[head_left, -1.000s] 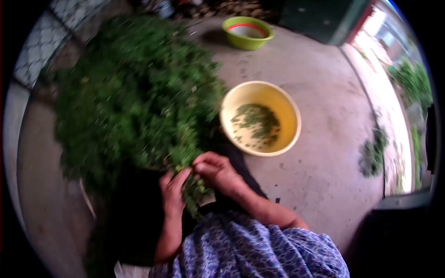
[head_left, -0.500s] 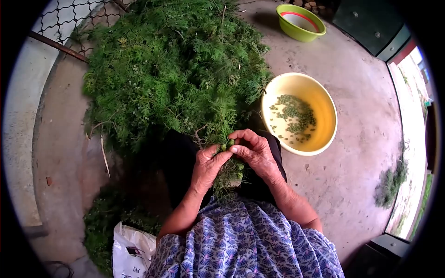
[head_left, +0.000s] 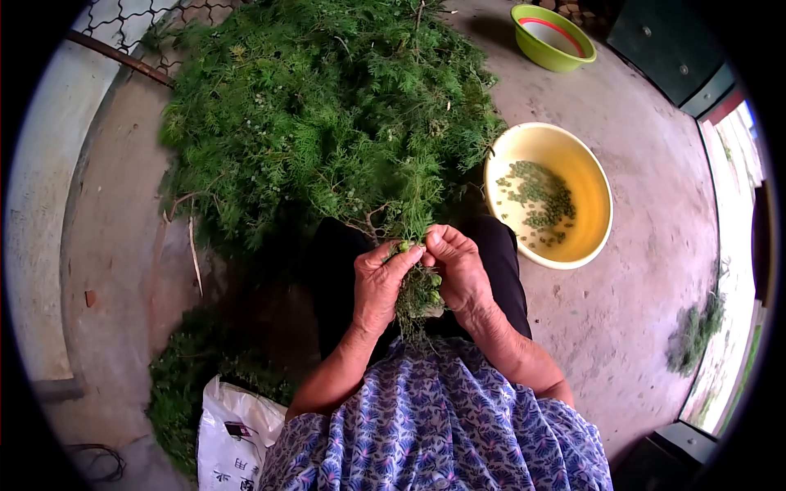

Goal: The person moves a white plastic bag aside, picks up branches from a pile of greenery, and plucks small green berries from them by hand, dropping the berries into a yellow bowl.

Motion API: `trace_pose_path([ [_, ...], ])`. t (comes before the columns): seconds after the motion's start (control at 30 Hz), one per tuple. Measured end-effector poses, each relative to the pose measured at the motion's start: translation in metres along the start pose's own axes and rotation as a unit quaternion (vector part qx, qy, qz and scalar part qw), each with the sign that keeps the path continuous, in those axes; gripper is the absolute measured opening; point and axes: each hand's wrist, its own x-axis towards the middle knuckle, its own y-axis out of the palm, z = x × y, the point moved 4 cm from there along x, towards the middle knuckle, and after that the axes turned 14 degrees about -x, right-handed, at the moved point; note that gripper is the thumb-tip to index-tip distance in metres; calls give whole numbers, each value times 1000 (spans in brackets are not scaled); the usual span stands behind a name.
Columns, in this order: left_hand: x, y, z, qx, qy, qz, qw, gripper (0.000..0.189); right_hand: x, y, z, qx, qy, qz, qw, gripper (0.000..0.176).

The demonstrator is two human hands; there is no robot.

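Note:
Over the lap, my left hand (head_left: 380,286) pinches an evergreen sprig (head_left: 417,303) with flat, feathery leaves. Small green cones (head_left: 403,246) show at its thumb and fingertips. Close beside it, my right hand (head_left: 461,274) is closed, thumb against forefinger, at the same sprig; what lies between those fingertips is hidden. More greenery hangs below the hands, with a green cone (head_left: 435,281) among it. A big heap of evergreen branches (head_left: 327,114) lies just beyond the knees. To the right stands a yellow basin (head_left: 596,204) holding many small green cones (head_left: 547,200).
A lime-green basin (head_left: 544,56) with a red-rimmed bowl inside stands at the back right. At lower left are cut greenery (head_left: 184,393) and a white sack (head_left: 225,442) with a small dark object on it. A wire-mesh panel (head_left: 123,53) borders the heap.
The view has shifted, so everything sits slightly further right. My right hand's fingers have drawn closer together, and the cones that showed between both hands are now partly covered.

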Motion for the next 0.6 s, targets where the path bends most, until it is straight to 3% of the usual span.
trace_pose_path([
  [0.03, -2, -2, 0, 0, 0, -3, 1000, 10, 0, -2, -3, 24, 16, -3, 1000, 8],
  [0.1, -6, -4, -5, 43, 56, -9, 997, 10, 7, -11, -3, 15, -43, 4, 999, 5],
  [0.23, -7, -11, -10, 106, 79, -19, 991, 9, -1, -4, 18, 61, -31, 8, 998, 4],
  [0.3, -6, -18, -5, 133, 77, -20, 988, 9, -6, 0, 23, -1, -44, 99, 994, 6],
  [0.37, -7, -18, -1, 162, 72, -17, 984, 9, -15, 5, 23, -146, -29, 110, 983, 16],
  [0.43, -9, -8, -2, 188, 117, 1, 975, 10, -15, 13, 24, -264, -137, 113, 948, 23],
  [0.47, -10, -9, -6, 247, 122, 8, 961, 8, -15, 15, 30, -417, -225, 93, 876, 28],
  [0.5, -10, -9, -7, 248, 124, 10, 961, 8, -16, 17, 32, -474, -315, 98, 816, 28],
  [0.6, -10, -13, -2, 328, 123, 34, 936, 8, -17, 18, 31, -488, -324, 112, 802, 26],
])
